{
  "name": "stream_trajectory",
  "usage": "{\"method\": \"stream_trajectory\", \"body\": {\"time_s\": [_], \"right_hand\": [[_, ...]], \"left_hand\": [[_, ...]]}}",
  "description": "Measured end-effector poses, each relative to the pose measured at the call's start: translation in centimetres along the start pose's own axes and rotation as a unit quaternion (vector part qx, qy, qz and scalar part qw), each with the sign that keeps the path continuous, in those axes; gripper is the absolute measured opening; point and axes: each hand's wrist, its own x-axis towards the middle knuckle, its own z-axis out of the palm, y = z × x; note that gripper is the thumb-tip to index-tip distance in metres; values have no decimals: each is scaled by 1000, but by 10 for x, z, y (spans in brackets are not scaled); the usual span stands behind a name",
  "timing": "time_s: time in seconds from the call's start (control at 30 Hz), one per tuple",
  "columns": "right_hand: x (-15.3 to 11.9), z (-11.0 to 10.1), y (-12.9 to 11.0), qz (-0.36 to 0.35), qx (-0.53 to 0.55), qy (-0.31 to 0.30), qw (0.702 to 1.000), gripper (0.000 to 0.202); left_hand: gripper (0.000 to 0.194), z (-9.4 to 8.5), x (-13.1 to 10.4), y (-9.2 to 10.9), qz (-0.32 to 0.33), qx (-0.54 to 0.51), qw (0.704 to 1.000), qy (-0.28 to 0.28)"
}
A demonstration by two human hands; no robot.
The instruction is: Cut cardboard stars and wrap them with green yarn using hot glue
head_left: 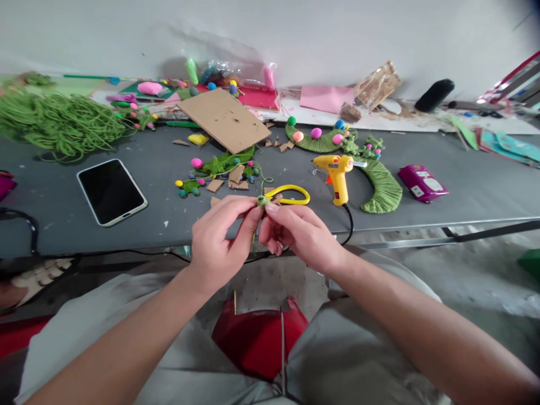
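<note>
Between the fingertips of both hands is a small piece wrapped in green yarn (262,201), held just above the table's front edge. My left hand (221,236) pinches it from the left with thumb and forefinger. From the other side my right hand (297,233) grips it, thumb and forefinger pressed close, the other fingers curled. A strand of green yarn (262,171) runs up from the piece toward the table. Right behind the hands lie yellow-handled scissors (297,189), their blades mostly hidden. Cardboard scraps (238,184) lie near my left fingertips.
A yellow glue gun (337,174) with a black cord stands right of the scissors, beside a green yarn-wrapped crescent (382,188). A phone (112,191) and a yarn heap (63,121) lie left. Behind are a cardboard sheet (225,119) and pompom-decorated green pieces (219,164). A purple box (422,183) sits right.
</note>
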Motion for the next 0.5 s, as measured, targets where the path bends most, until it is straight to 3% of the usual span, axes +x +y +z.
{"method": "stream_trajectory", "body": {"time_s": [0.3, 0.5], "right_hand": [[-1, -3, -1, -4, -1, -3, 1000, 42], [-3, -4, -9, -14, -85, 31, 996, 44]], "left_hand": [[7, 1, -1, 0, -45, 6, 999, 8], [11, 0, 0, 1, -109, -5, 994, 15]]}}
